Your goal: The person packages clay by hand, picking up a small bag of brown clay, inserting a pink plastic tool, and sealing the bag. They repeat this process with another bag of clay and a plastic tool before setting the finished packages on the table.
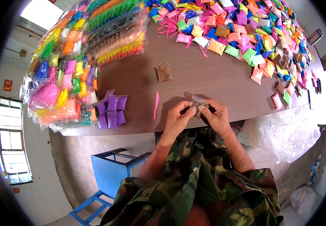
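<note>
Over the table's front edge, my left hand (180, 115) and my right hand (215, 114) pinch a small clear plastic bag (198, 100) between thumbs and fingers. Something brown shows in its lower part, mostly covered by my thumbs. Farther back on the table lies a brown packet (163, 72), flat and by itself. A pink plastic knife (156, 105) rests to the left of my left hand. Beyond it sits a small pile of purple packets (112, 109).
Large clear bags of colourful packets (69, 83) cover the table's left side. A heap of loose packets (242, 30) fills the back right, with pink plastic sticks (169, 25) at its edge. A blue chair (112, 171) stands at lower left; a clear plastic bag (283, 132) hangs at right.
</note>
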The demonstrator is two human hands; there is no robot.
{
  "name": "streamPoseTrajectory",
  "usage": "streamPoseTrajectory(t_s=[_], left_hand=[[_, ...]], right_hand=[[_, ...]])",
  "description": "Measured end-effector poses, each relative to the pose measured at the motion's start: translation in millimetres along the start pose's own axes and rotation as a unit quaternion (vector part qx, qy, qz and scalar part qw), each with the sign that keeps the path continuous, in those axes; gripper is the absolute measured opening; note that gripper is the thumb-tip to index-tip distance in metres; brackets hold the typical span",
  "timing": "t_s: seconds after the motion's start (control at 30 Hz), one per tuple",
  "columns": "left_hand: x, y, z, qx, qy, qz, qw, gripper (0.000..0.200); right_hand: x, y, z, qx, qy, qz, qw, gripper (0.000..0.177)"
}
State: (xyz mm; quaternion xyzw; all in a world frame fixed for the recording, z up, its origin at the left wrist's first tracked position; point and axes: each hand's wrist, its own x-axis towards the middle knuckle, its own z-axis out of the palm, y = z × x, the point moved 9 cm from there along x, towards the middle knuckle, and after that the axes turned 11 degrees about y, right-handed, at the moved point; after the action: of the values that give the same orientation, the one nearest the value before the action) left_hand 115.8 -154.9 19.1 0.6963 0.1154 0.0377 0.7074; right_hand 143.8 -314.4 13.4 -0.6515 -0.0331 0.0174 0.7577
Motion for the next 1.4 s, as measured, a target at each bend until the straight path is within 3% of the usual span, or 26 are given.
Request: streamPoseTrajectory(t_s=[0.27, 0.37, 0.53, 0.73, 1.0, 1.23, 1.4], left_hand=[[-1, 0, 2, 0.000, -0.011, -0.006, 1.000, 0.016], [-4, 13, 4, 0.035, -0.004, 0.051, 0.998, 0.019], [-1, -3, -3, 0.070, -0.007, -0.016, 0.997, 0.020], [0, -4, -3, 0.050, 0.002, 0.011, 0.999, 0.020], [-2, 0, -2, 0.041, 0.003, -0.012, 0.999, 0.022], [4, -8, -3, 0.059, -0.002, -0.003, 0.998, 0.019], [0, -4, -4, 0.079, 0.016, 0.029, 0.996, 0.017]], right_hand=[[0, -2, 0, -0.007, 0.000, 0.006, 1.000, 0.020], [1, 2, -4, 0.004, 0.017, 0.035, 0.999, 0.019], [0, 1, -8, 0.020, 0.052, 0.049, 0.997, 0.018], [3, -5, -3, -0.013, 0.026, 0.029, 0.999, 0.017], [3, 2, -5, 0.024, 0.036, 0.082, 0.996, 0.020], [5, -12, 1, 0.016, 0.021, 0.018, 0.999, 0.020], [4, -7, -2, -0.041, 0.003, 0.091, 0.995, 0.018]])
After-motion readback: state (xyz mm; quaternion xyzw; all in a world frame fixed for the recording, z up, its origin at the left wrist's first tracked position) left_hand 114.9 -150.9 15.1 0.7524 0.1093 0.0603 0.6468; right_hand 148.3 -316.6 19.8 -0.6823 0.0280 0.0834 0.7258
